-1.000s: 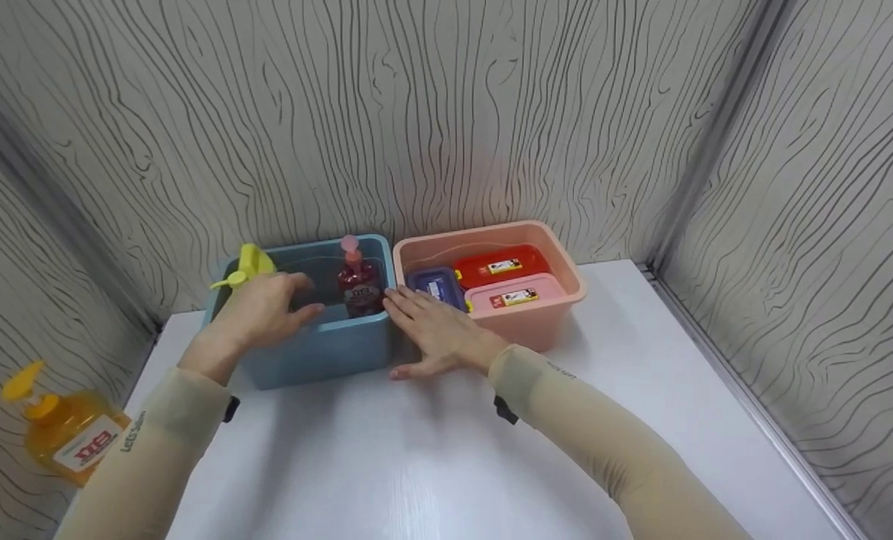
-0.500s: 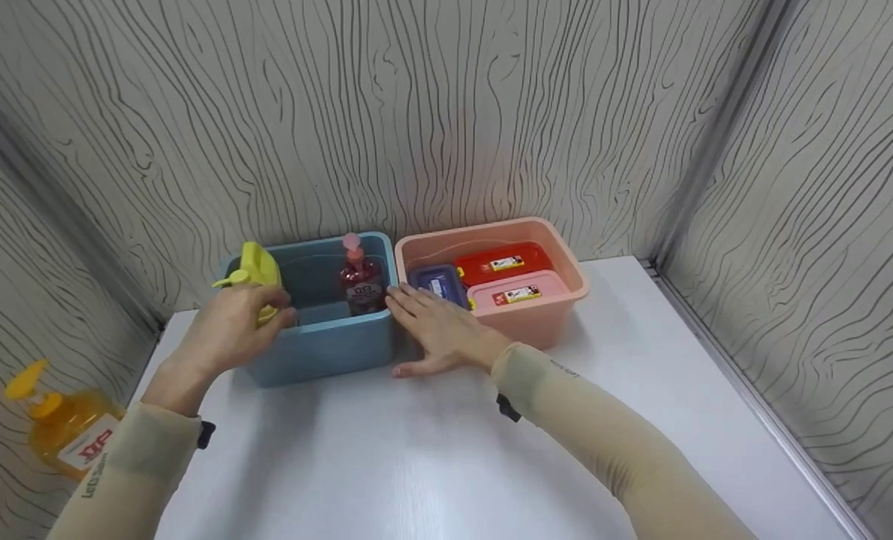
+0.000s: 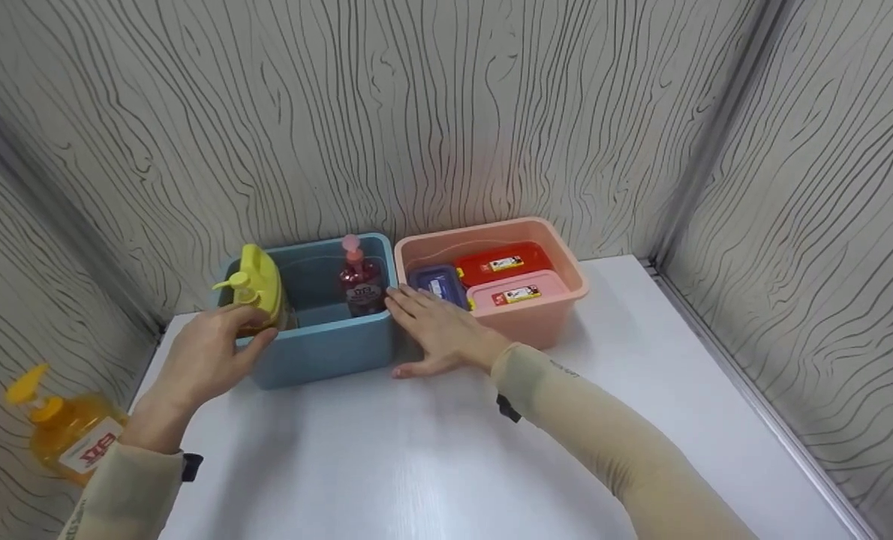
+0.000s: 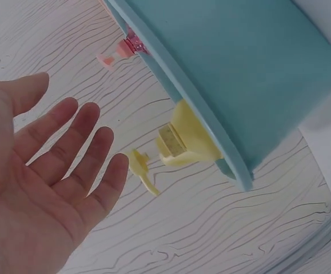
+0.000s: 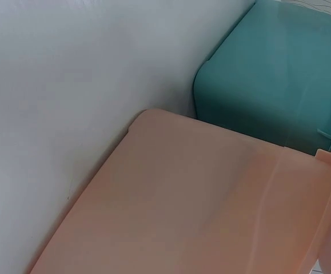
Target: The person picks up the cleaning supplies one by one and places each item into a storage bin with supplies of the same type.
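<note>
My left hand (image 3: 202, 352) hovers by the near left corner of the blue bin (image 3: 326, 351), in front of a yellow pump bottle (image 3: 266, 281). The left wrist view shows its palm (image 4: 34, 200) with the fingers loosely spread and nothing in them; the yellow bottle's pump and shoulder stick out above the rim. Inside the same bin, on the right, stands a dark red bottle (image 3: 362, 289) with a pink pump. My right hand (image 3: 439, 330) lies with straight fingers on the adjoining rims of the blue bin and the pink bin (image 3: 525, 326). Only slivers of that hand enter the right wrist view.
The pink bin holds lidded boxes: a blue one (image 3: 439, 285), a red one (image 3: 491, 262) and a pink one (image 3: 521, 294). At the far left an orange pump bottle (image 3: 71, 431) is partly behind my left forearm. Patterned walls (image 3: 446, 112) enclose the white table (image 3: 416, 465).
My left hand has moved left and toward me, from over the blue bin to its near left corner, uncovering more of the yellow bottle. The right hand has stayed in place.
</note>
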Available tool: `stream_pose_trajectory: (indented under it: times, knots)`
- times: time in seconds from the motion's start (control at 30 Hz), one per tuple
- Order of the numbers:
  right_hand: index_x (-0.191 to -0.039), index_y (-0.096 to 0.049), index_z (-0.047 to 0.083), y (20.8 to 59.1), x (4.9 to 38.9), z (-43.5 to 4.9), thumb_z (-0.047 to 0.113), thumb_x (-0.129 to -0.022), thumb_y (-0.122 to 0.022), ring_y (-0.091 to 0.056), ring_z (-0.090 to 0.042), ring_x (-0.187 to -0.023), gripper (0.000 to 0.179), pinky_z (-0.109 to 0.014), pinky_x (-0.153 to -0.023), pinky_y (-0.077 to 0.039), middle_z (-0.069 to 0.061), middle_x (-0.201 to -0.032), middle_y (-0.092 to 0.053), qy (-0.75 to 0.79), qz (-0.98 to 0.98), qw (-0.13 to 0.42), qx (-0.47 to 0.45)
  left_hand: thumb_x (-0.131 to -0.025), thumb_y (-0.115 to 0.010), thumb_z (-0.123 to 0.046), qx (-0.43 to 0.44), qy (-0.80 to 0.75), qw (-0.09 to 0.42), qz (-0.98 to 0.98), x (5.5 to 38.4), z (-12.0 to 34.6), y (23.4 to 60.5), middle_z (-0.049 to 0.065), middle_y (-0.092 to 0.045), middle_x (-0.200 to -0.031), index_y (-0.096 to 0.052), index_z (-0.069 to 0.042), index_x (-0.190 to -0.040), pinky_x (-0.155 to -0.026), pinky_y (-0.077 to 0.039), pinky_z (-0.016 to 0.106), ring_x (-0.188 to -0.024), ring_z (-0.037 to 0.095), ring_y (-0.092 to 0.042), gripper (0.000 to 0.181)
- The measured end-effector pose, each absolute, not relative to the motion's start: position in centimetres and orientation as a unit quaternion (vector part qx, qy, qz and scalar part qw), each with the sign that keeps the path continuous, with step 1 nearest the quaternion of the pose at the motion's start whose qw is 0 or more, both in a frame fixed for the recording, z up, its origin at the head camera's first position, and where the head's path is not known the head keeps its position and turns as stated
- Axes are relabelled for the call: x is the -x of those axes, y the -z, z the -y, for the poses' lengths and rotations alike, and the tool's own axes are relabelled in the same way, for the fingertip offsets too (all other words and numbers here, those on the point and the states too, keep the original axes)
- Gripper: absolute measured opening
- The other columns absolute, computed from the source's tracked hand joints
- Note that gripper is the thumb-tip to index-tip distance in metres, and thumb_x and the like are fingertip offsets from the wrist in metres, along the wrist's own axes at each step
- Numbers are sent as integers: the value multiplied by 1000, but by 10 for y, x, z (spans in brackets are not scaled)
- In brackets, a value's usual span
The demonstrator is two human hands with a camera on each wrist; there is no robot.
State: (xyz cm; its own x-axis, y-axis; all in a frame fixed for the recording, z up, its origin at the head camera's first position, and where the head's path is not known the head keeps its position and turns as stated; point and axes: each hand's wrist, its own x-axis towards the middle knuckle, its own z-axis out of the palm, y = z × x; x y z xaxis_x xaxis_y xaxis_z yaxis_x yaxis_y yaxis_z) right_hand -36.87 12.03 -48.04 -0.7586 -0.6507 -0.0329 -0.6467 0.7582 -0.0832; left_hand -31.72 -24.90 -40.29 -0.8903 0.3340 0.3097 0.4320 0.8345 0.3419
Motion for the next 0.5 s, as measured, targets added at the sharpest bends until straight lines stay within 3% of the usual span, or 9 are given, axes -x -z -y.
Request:
stream_pose_trajectory:
  times: [0.13, 0.37, 0.5]
  knots:
    - [-183, -4, 22, 481, 368, -119, 90, -94, -51, 0, -26, -181, 121, -51, -147, -10, 2, -193, 0, 36, -937, 28, 346, -107, -78, -22, 192, 211, 133, 949, 311, 256, 411, 20, -82, -127, -77, -6, -133, -101, -62, 68, -118, 45, -78, 30]
    - [-183, -4, 22, 483, 369, -119, 89, -94, -51, 1, -26, -181, 121, -49, -147, -8, 3, -193, 1, 40, -938, 31, 344, -108, -76, -24, 151, 220, 131, 955, 299, 270, 420, 20, -82, -125, -78, -6, -133, -92, -62, 61, -113, 41, -74, 31]
    - [-183, -5, 22, 483, 370, -119, 89, -94, -51, 0, -27, -181, 121, -51, -147, -10, 0, -193, -2, 38, -937, 29, 346, -109, -74, -24, 132, 222, 129, 958, 296, 276, 423, 22, -81, -128, -77, -4, -133, -99, -62, 66, -117, 44, -72, 32]
